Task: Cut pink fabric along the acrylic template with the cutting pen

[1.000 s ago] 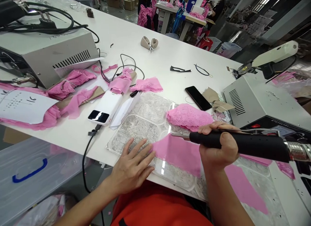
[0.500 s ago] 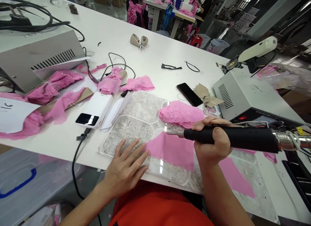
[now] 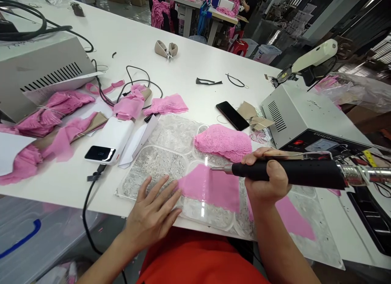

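In my right hand is a black handheld ultrasonic welder, my fingers wrapped round its thick barrel. It lies almost level, and its narrow metal tip points left, over the upper edge of a flat pink fabric piece. Whether the tip touches the cloth, I cannot tell. My left hand lies flat with fingers spread, its fingertips at the left corner of that piece. Underneath is a clear patterned plastic mat. A stack of pink lace pieces lies just behind the tip.
Another pink piece lies right of my right forearm. A grey machine box stands at right, another grey box at left. A black phone, a white power bank, cables and pink bundles surround the mat.
The whole view has shifted slightly, so things appear further left. Against the fabric, the welder's tip has moved a little to the right along the upper edge. My left hand stays at the corner.
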### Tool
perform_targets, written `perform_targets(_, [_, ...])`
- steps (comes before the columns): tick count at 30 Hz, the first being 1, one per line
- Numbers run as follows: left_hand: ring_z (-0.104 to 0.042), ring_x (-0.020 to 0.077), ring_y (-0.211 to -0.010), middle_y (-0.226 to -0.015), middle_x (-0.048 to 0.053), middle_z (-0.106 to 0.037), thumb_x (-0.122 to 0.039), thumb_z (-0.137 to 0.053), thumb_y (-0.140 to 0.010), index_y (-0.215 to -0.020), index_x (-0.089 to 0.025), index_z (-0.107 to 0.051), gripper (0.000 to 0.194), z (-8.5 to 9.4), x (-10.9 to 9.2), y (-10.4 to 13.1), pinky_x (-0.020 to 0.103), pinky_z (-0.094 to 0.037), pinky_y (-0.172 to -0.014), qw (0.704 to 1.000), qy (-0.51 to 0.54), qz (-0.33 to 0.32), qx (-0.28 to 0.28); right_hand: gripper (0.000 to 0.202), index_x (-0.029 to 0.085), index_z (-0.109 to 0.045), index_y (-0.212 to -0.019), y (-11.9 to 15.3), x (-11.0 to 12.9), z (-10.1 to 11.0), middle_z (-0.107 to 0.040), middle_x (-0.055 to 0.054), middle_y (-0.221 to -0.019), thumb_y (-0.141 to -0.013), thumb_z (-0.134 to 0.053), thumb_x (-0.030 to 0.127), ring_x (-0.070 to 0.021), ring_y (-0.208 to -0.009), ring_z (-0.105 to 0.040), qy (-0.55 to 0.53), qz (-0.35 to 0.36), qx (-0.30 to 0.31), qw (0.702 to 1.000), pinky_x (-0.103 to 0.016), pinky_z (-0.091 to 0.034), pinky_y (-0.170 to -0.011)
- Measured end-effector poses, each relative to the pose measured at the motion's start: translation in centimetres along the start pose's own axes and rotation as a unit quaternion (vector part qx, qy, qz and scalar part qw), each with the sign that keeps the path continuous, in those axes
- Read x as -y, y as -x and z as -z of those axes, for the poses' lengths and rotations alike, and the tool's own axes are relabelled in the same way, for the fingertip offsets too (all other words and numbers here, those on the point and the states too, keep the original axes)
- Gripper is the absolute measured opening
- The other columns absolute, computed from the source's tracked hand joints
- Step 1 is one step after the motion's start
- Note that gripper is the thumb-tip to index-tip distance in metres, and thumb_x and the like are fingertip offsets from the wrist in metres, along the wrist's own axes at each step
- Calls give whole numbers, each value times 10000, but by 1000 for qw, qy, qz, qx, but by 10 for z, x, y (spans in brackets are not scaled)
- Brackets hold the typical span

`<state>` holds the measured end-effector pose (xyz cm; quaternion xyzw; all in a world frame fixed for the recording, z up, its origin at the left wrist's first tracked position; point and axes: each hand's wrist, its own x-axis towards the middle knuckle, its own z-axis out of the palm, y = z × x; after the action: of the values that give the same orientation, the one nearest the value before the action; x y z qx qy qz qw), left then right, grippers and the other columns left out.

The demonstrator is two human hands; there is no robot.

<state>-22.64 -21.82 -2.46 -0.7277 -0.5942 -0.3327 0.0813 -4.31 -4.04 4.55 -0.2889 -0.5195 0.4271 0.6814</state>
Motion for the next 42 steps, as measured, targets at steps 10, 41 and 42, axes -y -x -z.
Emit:
perform_targets(10, [-522, 305, -1322, -1258, 97, -686, -201, -625, -901, -1251, -184, -621, 350, 0, 0, -1, 551, -265, -1189, 1000, 5, 2, -13, 60, 195, -575, -764, 0, -3, 0, -564, 19, -741, -728, -583, 243, -116, -529, -547, -7, 10, 24, 1000, -307, -478, -529])
perform_targets(41, [-552, 309, -1294, -1213, 115, -706, -222, -617, -922, -1204, -188, -652, 286, -1, 3, -5, 549, -273, -1183, 1000, 1, -11, -20, 90, 185, -594, -735, -15, 14, 46, -571, 17, -710, -676, -574, 250, -109, -493, -532, 14, 52, -75, 996, -292, -462, -490])
perform_targets(42, [-554, 310, -1291, -1211, 117, -707, -221, -616, -923, -1203, -185, -653, 284, -1, 3, -5, 551, -276, -1181, 1000, -2, -12, -20, 92, 183, -592, -728, -16, 15, 50, -570, 16, -703, -667, -574, 250, -110, -487, -531, 16, 54, -82, 995, -292, -463, -482])
